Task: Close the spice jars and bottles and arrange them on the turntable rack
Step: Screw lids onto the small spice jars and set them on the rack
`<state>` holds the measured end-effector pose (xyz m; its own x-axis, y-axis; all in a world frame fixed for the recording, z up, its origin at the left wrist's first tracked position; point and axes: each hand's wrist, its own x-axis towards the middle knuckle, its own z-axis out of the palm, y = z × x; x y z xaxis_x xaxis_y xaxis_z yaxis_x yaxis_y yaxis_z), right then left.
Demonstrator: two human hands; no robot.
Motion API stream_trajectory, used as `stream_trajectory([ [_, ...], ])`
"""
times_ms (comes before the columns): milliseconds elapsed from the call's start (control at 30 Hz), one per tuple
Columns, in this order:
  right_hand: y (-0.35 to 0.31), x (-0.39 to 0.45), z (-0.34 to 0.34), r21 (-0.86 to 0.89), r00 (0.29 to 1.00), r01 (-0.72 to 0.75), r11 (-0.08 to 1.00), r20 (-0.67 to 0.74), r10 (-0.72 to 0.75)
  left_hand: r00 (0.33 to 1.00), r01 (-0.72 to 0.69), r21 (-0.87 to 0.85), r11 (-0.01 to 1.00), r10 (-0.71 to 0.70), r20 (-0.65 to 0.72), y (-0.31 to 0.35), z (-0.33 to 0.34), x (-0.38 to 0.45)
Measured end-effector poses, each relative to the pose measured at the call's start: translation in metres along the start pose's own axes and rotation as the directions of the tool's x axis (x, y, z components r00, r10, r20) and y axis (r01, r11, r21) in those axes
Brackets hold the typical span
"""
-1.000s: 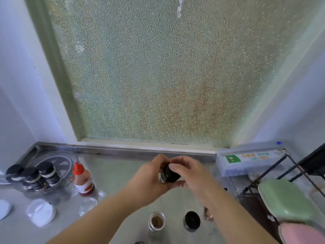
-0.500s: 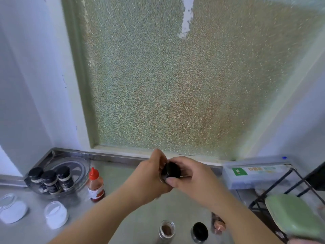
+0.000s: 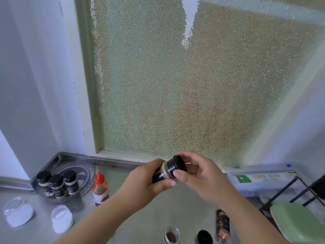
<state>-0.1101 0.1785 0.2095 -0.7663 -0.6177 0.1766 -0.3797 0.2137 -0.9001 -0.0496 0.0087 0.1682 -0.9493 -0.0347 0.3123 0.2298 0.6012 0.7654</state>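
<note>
My left hand (image 3: 149,182) grips the dark body of a small spice jar (image 3: 162,172), held tilted above the counter. My right hand (image 3: 198,175) curls its fingers and thumb round the jar's black lid (image 3: 176,165). At the back left stands the clear turntable rack (image 3: 84,173) with three black-lidded jars (image 3: 58,184) on it. A red-capped sauce bottle (image 3: 100,188) stands beside the rack. Near the bottom edge sit an open jar of brown spice (image 3: 171,235), a loose black lid (image 3: 204,236) and a lying jar (image 3: 223,226).
Two open glass jars of white powder (image 3: 19,211) (image 3: 61,219) stand at the front left of the steel counter (image 3: 158,208). A clear box (image 3: 260,180) lies at the back right. A black wire rack (image 3: 288,192) with a green pad (image 3: 297,222) is at the right.
The view has tilted up and shifted right. The jar now points its lid up to the right, and my right hand has turned on the lid.
</note>
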Motion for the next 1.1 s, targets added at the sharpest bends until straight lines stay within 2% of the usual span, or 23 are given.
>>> stream_trajectory([
  [133, -0.011, -0.001, -0.014, -0.239, 0.996, -0.010, 0.971, 0.088, 0.032, 0.990, -0.136, 0.202, 0.970, 0.124, 0.071, 0.002, -0.012, -0.004],
  [267, -0.020, -0.004, -0.013, -0.278, 0.997, 0.018, 0.960, 0.074, 0.002, 0.973, -0.203, 0.319, 0.926, 0.227, -0.041, 0.007, -0.018, -0.006],
  [367, -0.024, -0.006, -0.012, -0.344, 0.996, 0.050, 0.938, 0.085, -0.022, 0.961, -0.245, 0.355, 0.902, 0.275, -0.035, 0.007, -0.020, -0.007],
  [500, -0.026, -0.009, -0.009, -0.531, 0.981, 0.185, 0.827, 0.144, -0.128, 0.967, -0.202, 0.373, 0.906, 0.245, -0.070, 0.010, -0.021, -0.008],
  [600, -0.029, -0.011, -0.001, -0.643, 0.971, 0.239, 0.728, 0.183, -0.157, 0.986, -0.109, 0.314, 0.943, 0.142, -0.086, 0.016, -0.020, -0.008],
  [667, -0.030, -0.012, 0.002, -0.602, 0.973, 0.216, 0.768, 0.197, -0.119, 0.995, -0.055, 0.221, 0.974, 0.073, -0.074, 0.018, -0.021, -0.007],
  [733, -0.030, -0.012, -0.001, -0.425, 0.977, 0.183, 0.887, 0.181, -0.115, 0.998, -0.040, 0.057, 0.998, 0.043, -0.036, 0.024, -0.025, -0.004],
  [800, -0.036, -0.013, -0.010, -0.267, 0.973, 0.159, 0.951, 0.204, -0.105, 1.000, -0.004, -0.111, 0.994, 0.007, 0.031, 0.028, -0.032, -0.003],
  [867, -0.044, -0.013, -0.018, -0.307, 0.964, 0.197, 0.931, 0.235, -0.127, 0.997, 0.031, -0.179, 0.983, -0.017, 0.079, 0.030, -0.039, -0.003],
  [1000, -0.055, -0.008, -0.023, -0.398, 0.962, 0.243, 0.885, 0.218, -0.166, 0.994, -0.023, -0.053, 0.998, 0.028, 0.106, 0.024, -0.044, -0.005],
  [1100, -0.057, -0.007, -0.021, -0.463, 0.966, 0.227, 0.857, 0.216, -0.139, 0.995, -0.084, 0.072, 0.994, 0.079, 0.064, 0.026, -0.043, -0.008],
])
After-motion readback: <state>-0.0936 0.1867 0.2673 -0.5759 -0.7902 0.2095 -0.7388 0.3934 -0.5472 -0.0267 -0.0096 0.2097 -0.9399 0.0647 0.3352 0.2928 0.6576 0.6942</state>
